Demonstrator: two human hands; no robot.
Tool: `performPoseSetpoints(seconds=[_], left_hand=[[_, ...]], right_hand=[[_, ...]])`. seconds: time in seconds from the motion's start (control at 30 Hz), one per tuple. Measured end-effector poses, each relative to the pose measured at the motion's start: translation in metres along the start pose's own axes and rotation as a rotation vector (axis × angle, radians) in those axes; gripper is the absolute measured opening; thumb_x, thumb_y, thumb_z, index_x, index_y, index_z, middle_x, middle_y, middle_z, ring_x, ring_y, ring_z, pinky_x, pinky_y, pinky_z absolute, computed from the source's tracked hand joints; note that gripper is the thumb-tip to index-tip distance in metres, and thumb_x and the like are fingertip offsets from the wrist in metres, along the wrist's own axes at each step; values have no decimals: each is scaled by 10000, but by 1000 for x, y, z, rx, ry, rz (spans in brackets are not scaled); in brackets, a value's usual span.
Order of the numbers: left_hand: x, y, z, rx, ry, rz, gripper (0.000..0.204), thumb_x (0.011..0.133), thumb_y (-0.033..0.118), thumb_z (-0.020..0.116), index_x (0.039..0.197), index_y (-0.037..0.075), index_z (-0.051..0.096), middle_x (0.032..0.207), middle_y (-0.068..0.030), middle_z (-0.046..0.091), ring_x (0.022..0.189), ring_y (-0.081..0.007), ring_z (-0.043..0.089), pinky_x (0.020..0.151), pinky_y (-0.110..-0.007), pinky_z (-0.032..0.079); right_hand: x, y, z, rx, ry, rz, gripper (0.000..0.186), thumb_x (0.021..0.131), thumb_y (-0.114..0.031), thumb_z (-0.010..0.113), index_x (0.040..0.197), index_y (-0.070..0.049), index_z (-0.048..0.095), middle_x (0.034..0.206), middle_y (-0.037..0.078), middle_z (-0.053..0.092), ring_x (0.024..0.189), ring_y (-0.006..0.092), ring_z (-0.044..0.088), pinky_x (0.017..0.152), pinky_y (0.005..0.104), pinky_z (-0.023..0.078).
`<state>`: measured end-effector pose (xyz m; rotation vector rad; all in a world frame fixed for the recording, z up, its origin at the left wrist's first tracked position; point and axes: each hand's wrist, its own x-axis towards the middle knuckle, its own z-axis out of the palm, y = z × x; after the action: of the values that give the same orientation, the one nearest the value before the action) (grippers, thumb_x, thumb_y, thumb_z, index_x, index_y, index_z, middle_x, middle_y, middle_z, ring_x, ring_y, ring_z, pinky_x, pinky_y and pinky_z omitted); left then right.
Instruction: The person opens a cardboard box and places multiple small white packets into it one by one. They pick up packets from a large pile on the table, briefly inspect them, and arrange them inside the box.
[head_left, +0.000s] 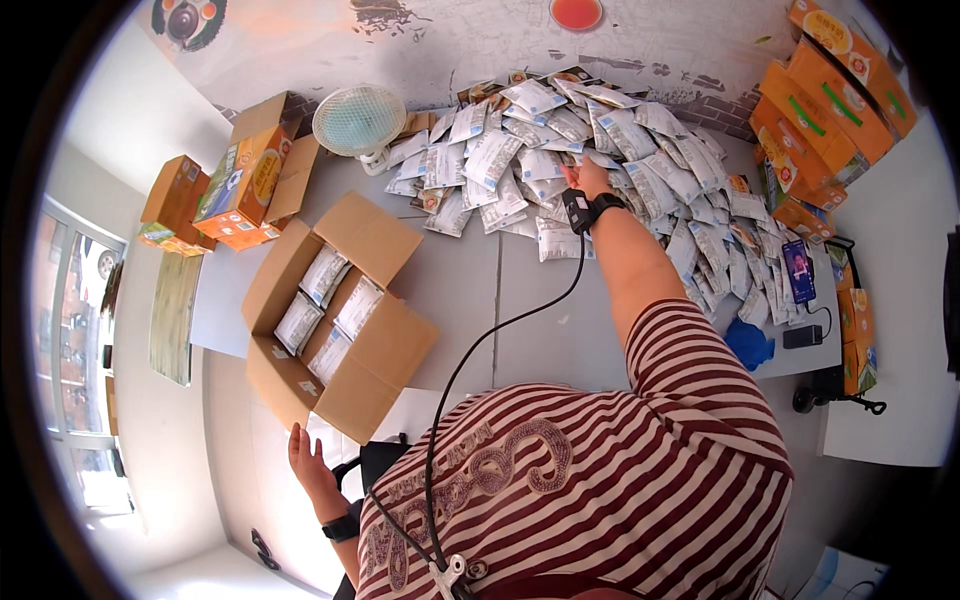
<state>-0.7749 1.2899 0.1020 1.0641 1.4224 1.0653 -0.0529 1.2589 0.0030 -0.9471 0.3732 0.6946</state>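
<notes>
White packets (495, 155) lie heaped along the far side of a grey counter (460, 320), with the right hand (590, 180) at the heap; whether its fingers are closed on one, I cannot tell. Fingers apart, the left hand (314, 468) is just beside an open cardboard box (370, 235) containing more packets. Beyond stands a round fan (360, 120); orange cartons (805, 115) are stacked at right.

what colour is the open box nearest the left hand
The box is brown, the bare cardboard kind; the head view shows it best.
</notes>
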Motion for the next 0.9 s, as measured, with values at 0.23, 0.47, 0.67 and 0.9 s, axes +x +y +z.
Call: performPoseSetpoints(seconds=[0.23, 0.47, 0.67, 0.9], left_hand=[[4, 3, 12, 3, -44, 0, 366, 905, 202, 515, 1225, 31, 473, 1161, -49, 515, 1047, -128, 470, 888, -321, 386], [20, 11, 32, -43, -199, 6, 364, 903, 180, 510, 1229, 24, 465, 1188, -66, 497, 1066, -138, 469, 876, -306, 411], [31, 11, 47, -6, -255, -18, 373, 903, 187, 513, 1229, 15, 460, 1180, -74, 496, 1075, -156, 476, 863, -299, 420], [46, 15, 94, -89, -561, -117, 407, 902, 209, 520, 1240, -3, 439, 1152, -124, 521, 1088, -210, 501, 903, -311, 411]], right_hand=[[0, 2, -5, 3, -28, -37, 329, 913, -248, 461, 941, 80, 465, 851, 175, 571, 769, 282, 638, 575, 301, 521], [-25, -1, -14, 28, -70, -96, 286, 877, -182, 493, 904, 101, 469, 801, 168, 550, 659, 247, 601, 652, 315, 533], [-93, 0, -24, -58, -178, -211, 196, 848, -124, 499, 911, 49, 432, 916, 173, 533, 855, 264, 593, 737, 334, 515], [-184, 20, -49, -121, -523, 29, 341, 810, -119, 493, 1100, 58, 461, 1046, 157, 570, 903, 243, 588, 821, 335, 486]])
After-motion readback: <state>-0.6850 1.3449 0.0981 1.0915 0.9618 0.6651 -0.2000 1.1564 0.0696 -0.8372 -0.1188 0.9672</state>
